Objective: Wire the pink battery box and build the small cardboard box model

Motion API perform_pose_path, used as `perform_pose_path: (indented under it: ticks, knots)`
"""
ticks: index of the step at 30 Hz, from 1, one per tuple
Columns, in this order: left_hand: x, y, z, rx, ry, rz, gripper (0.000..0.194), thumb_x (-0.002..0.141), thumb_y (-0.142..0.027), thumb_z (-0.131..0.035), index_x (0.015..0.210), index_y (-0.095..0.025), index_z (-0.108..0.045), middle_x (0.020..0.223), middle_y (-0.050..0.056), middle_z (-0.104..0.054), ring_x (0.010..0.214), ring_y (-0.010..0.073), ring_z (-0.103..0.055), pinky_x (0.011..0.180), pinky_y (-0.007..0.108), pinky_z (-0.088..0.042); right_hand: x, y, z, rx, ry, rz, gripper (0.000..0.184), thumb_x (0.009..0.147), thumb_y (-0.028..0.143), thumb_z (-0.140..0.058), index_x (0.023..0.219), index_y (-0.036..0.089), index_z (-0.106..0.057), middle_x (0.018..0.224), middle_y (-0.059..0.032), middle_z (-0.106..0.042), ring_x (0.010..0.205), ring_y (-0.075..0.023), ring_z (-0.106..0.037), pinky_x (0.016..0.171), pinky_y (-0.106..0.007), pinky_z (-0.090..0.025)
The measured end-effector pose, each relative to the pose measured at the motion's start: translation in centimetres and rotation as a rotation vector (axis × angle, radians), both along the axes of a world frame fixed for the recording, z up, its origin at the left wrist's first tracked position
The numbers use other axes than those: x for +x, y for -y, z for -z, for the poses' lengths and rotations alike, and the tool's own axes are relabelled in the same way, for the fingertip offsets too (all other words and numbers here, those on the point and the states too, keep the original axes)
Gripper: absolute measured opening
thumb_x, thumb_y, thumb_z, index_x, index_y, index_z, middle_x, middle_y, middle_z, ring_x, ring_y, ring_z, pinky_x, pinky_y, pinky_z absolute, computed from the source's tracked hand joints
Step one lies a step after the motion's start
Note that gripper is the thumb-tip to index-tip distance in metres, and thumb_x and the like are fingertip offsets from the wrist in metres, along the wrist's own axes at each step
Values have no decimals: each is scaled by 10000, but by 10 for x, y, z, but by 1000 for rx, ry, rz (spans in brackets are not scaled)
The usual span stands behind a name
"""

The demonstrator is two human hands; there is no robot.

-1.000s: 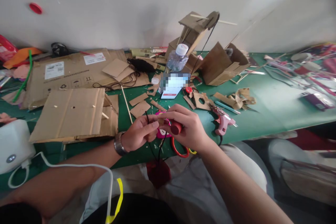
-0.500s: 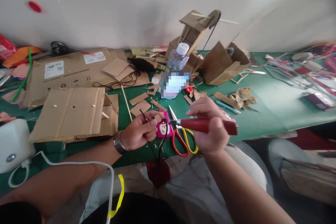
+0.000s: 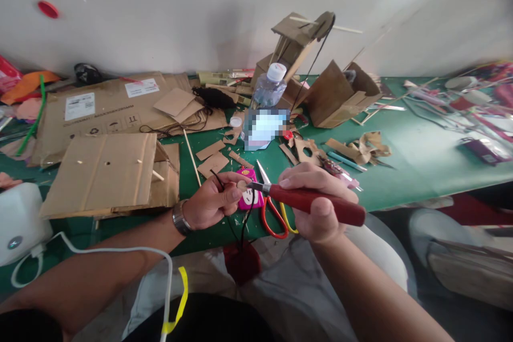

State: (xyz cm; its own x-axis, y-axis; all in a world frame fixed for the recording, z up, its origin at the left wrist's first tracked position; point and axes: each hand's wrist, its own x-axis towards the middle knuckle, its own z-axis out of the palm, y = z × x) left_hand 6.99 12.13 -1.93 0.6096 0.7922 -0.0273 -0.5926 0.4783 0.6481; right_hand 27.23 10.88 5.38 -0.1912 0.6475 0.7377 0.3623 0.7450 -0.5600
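Observation:
A small round cardboard disc (image 3: 241, 185) is pinched between the thumb and fingers of my left hand (image 3: 212, 202). Black cord (image 3: 244, 224) hangs by these fingers and runs down past the table edge. My right hand (image 3: 315, 197) is wrapped round the red wooden handle of a knife (image 3: 347, 214), its short blade pointing left with the tip at the disc. Whether the blade cuts into it I cannot tell. Beneath lies a pink power socket (image 3: 245, 204), partly covered. Scissors (image 3: 266, 219) with red and yellow handles lie beside it, partly behind my right hand.
A cardboard box structure (image 3: 104, 171) stands left, before a flattened carton (image 3: 116, 107). Behind my hands are a plastic bottle (image 3: 268, 88), cardboard scraps (image 3: 214, 164) and a tall cardboard model (image 3: 298, 29). A white cable (image 3: 120, 249) crosses over my left forearm.
The knife has tilted, its handle end lower, and its blade has moved left to the disc. My right fingers have closed further round the handle. My left hand has barely moved.

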Motion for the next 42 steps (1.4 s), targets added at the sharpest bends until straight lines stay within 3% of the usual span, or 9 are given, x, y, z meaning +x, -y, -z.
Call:
perform_pose_path:
  ticks: [4,17,27,38,42]
  knots:
    - [0,1,1,-9,-5,-9,240,793,-345,-925,1014,-298,-843,609,-94,-401,465,21,-245,421,160,-251,-2,-2,4,-2,-166,2,385,1040,481,-513,911,226,-771,719,-51,-695,609,-218,-665,539,-370,-549]
    - [1,0,-2,-36,-44,-68,256,736,-327,-965,961,-257,-865,594,-76,-476,468,14,-291,424,154,-250,-4,-1,4,-20,-166,-20,303,1015,406,-575,907,210,-780,761,-58,-727,613,-198,-666,567,-347,-557]
    - [1,0,-5,-46,-95,-101,282,685,-372,-993,886,-217,-868,616,-33,-599,481,9,-329,434,159,-266,-2,0,1,18,-130,-123,224,984,322,-605,971,190,-785,776,-68,-738,635,-193,-675,582,-340,-575]
    - [2,2,0,-1,-41,-62,298,780,-463,-922,872,-194,-831,516,-92,-400,450,18,-238,439,169,-251,-5,-2,-5,54,-88,-203,234,986,285,-572,988,170,-776,752,-71,-710,600,-181,-651,534,-318,-572]
    - [2,2,3,46,-106,-76,361,796,-510,-897,904,-171,-834,517,-89,-382,447,23,-253,438,177,-228,-5,-1,-7,40,-84,-215,227,983,269,-570,980,161,-770,754,-75,-706,602,-179,-652,535,-315,-566]
